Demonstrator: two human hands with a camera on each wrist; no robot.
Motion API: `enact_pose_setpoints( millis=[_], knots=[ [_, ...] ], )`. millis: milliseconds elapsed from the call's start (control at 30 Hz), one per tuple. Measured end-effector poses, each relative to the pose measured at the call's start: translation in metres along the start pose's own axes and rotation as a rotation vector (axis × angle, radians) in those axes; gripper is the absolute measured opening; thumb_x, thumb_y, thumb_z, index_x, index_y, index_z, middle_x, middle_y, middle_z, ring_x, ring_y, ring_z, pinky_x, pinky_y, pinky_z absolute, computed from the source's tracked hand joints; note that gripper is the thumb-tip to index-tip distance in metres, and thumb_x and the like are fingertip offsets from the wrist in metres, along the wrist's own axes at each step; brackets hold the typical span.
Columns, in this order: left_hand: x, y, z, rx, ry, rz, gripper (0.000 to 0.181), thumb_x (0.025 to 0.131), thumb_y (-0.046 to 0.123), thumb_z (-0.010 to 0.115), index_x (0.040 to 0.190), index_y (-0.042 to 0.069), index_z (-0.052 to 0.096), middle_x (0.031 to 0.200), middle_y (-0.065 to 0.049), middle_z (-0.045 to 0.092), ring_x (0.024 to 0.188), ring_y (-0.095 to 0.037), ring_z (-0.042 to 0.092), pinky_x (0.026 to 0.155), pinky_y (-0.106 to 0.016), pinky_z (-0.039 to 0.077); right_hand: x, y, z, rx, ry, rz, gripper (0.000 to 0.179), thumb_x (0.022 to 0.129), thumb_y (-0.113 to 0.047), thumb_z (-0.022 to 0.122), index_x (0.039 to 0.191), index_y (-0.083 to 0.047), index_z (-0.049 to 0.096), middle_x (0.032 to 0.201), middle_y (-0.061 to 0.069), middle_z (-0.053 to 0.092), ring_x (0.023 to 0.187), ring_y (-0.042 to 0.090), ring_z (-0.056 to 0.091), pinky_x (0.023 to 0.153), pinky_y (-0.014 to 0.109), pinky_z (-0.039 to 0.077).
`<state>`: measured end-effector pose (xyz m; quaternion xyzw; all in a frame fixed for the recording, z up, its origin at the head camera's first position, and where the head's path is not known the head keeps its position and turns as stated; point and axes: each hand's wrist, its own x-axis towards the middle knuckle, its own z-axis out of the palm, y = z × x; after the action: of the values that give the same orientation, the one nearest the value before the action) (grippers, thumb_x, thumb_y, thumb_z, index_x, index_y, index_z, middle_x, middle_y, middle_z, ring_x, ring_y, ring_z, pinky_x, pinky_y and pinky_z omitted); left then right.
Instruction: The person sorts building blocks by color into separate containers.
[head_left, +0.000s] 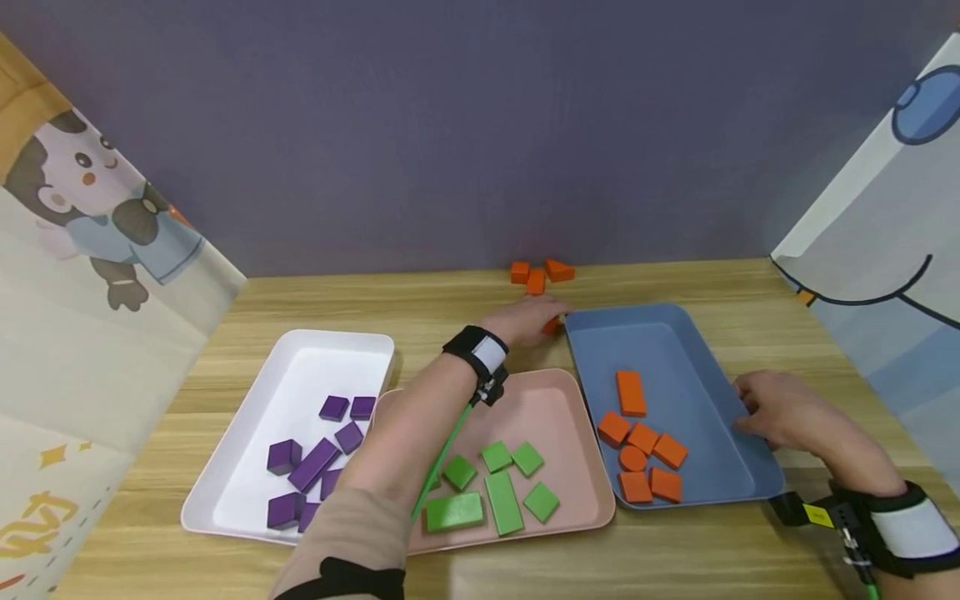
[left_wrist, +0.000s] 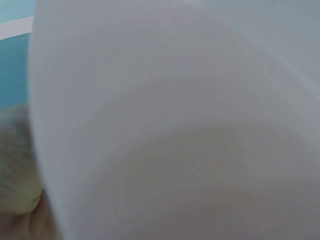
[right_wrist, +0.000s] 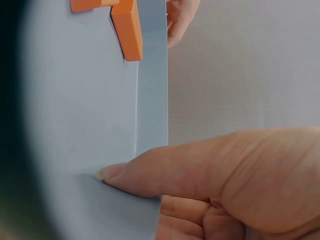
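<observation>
My left hand (head_left: 525, 322) is beside the back left corner of the blue tray (head_left: 690, 367), with an orange block (head_left: 552, 326) between thumb and fingers; the block's shape is mostly hidden. At the tray's right side, my right hand (head_left: 783, 410) grips the rim. In the right wrist view its thumb (right_wrist: 145, 172) lies over the inner wall and the fingers curl outside. Orange blocks (head_left: 631, 393), several with one round piece, lie in the tray's near half. The left wrist view is mostly blocked by a pale blurred surface, with part of a hand (left_wrist: 17, 165) at its edge.
Three orange blocks (head_left: 535, 280) lie at the back against the dark wall (head_left: 480, 133). A pink tray (head_left: 547, 387) with several green blocks (head_left: 504, 502) stands in the middle. At the left, a white tray (head_left: 285, 367) carries several purple blocks (head_left: 315, 464).
</observation>
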<state>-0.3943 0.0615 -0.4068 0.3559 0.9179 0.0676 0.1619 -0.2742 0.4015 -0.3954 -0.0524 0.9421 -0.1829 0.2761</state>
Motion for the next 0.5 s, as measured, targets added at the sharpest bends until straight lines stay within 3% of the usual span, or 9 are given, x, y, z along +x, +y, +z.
enact_pose_setpoints(
  millis=[100,200,333,500],
  knots=[
    [-0.004,0.003,-0.003,0.027,-0.024,-0.042,0.054,0.097,0.001,0.056,0.148,0.018,0.047,0.159,-0.010,0.035,0.149,-0.024,0.032,0.121,-0.035,0.029,0.000,0.000,-0.001,-0.002,0.002,0.002,0.027,0.086,-0.004,0.070,0.104,0.012,0.058,0.096,0.027,0.065,0.077,0.025,0.066,0.058,0.036,0.058],
    [-0.006,0.004,-0.004,0.042,-0.039,-0.060,0.054,0.095,-0.004,0.056,0.144,0.020,0.053,0.154,-0.007,0.043,0.146,-0.023,0.036,0.118,-0.033,0.034,0.001,0.001,-0.001,-0.002,-0.002,0.004,0.027,0.086,-0.004,0.070,0.104,0.011,0.058,0.096,0.027,0.065,0.077,0.025,0.066,0.059,0.036,0.058],
    [-0.010,0.003,-0.006,0.049,-0.035,-0.030,0.051,0.092,-0.007,0.056,0.133,0.022,0.064,0.139,0.000,0.059,0.136,-0.021,0.046,0.113,-0.031,0.039,0.001,0.002,-0.001,0.000,-0.003,0.003,0.027,0.086,-0.004,0.070,0.104,0.011,0.058,0.097,0.027,0.065,0.077,0.025,0.066,0.058,0.036,0.057],
    [-0.020,0.008,-0.019,0.021,-0.016,-0.005,0.055,0.088,-0.010,0.054,0.132,0.020,0.065,0.137,-0.001,0.061,0.132,-0.019,0.051,0.112,-0.030,0.040,0.001,0.003,0.000,-0.002,0.003,-0.008,0.027,0.085,-0.004,0.070,0.104,0.011,0.058,0.096,0.026,0.065,0.077,0.024,0.066,0.058,0.036,0.057]
  ],
)
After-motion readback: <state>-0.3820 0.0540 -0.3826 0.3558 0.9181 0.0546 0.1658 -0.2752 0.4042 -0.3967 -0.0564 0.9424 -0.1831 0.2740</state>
